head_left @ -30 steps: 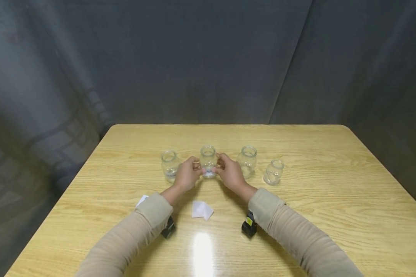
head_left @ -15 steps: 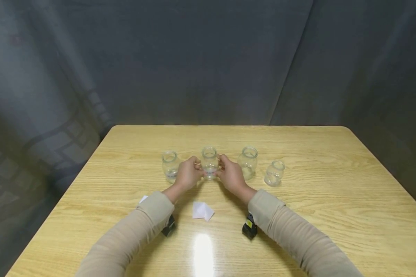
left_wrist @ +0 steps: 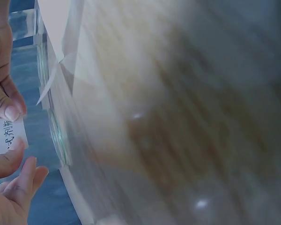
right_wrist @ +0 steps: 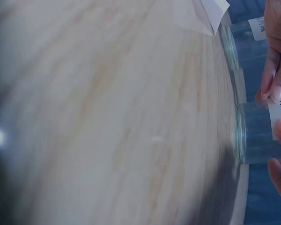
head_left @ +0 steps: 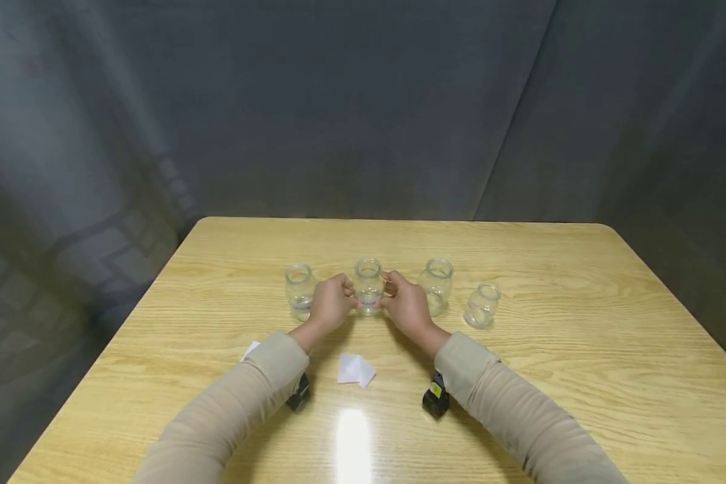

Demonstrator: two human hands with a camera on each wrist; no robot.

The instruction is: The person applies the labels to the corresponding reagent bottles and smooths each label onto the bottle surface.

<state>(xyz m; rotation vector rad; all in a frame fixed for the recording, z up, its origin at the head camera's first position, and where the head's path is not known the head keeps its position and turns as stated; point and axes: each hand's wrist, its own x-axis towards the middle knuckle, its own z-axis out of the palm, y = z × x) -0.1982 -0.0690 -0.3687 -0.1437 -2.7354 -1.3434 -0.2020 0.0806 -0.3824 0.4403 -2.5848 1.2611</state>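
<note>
A clear glass jar point(head_left: 368, 286) stands upright at the middle of a row of jars. Across its lower front lies a white label point(left_wrist: 9, 137) with handwritten characters. My left hand point(head_left: 331, 304) is at the jar's left side, its thumb pressing that end of the label and its fingers bent beside the glass. On the opposite side my right hand point(head_left: 409, 308) grips likewise, thumb on the label's other end. The right wrist view shows the jar's base point(right_wrist: 255, 133) and both thumbs on the label. Fingertips behind the jar are partly hidden.
Another labelled jar point(head_left: 300, 289) stands left. To the right are a similar jar point(head_left: 438, 289) and a smaller one point(head_left: 481, 307). White paper pieces point(head_left: 349, 369) lie nearer on the wooden table point(head_left: 581, 336), and another paper point(head_left: 251, 347) shows beside the left sleeve.
Both hands stay at the middle jar with thumbs on the label. The label appears to lie lower and flatter on the glass. The head view has shifted slightly.
</note>
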